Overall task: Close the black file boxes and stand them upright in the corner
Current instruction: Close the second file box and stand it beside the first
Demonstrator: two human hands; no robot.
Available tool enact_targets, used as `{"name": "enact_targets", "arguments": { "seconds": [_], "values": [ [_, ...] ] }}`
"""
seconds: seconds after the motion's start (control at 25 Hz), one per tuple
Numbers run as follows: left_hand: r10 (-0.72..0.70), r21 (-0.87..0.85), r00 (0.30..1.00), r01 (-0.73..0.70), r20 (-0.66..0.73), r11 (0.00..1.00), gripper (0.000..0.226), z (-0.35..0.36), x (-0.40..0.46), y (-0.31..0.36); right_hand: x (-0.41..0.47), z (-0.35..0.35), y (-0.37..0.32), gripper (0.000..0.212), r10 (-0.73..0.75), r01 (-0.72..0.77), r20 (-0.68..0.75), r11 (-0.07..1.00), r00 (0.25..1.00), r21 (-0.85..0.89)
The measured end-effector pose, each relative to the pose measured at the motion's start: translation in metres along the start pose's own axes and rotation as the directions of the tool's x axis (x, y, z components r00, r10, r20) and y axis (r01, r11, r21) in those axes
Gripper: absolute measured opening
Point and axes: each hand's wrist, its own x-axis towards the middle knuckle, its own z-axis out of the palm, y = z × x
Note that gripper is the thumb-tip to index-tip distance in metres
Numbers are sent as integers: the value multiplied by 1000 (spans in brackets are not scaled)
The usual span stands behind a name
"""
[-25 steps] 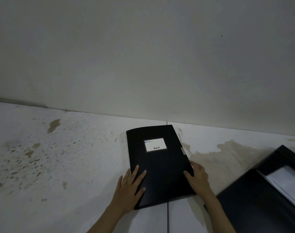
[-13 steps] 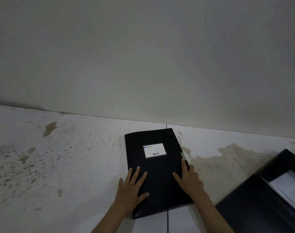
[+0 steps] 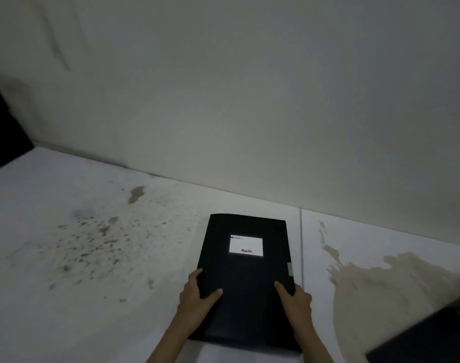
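Note:
A closed black file box (image 3: 247, 273) with a white label lies flat in front of me, over the stained white floor near the wall. My left hand (image 3: 195, 294) grips its left edge, thumb on top. On the right edge, my right hand (image 3: 294, 297) holds it the same way. A second black file box (image 3: 428, 339) shows only as a blurred corner at the bottom right. A black upright shape (image 3: 1, 137) stands at the far left edge against the wall; it may be another file box.
A plain pale wall (image 3: 250, 100) rises behind the floor. The white tiled floor (image 3: 79, 258) carries brown speckles on the left and a large tan stain (image 3: 380, 281) on the right. A tile seam runs just right of the held box.
Both hands went from lying flat on the lid to gripping the box's side edges. The view swung left, so the open box on the right is nearly out of frame.

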Motion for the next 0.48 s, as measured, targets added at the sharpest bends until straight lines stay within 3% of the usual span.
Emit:
{"name": "enact_targets", "arguments": {
  "seconds": [0.12, 0.24, 0.36, 0.48],
  "values": [
    [-52, -93, 989, 39, -141, 995, 72, -72, -10, -20, -32, 57, -37, 42, -90, 80, 56, 983, 994, 168],
    [-43, -226, 953, -27, -299, 974, 62, -153, -24, -44, -71, 123, -88, 28, -252, 216, 143, 949, 957, 228],
    [-4, -319, 891, -158, -454, 935, 53, -233, -36, -62, -117, 189, -140, 27, -341, 264, 269, 922, 901, 283],
    [38, -369, 841, -276, -539, 887, 46, -303, -49, -75, -154, 248, -181, 30, -413, 312, 304, 892, 859, 328]
  ]
}}
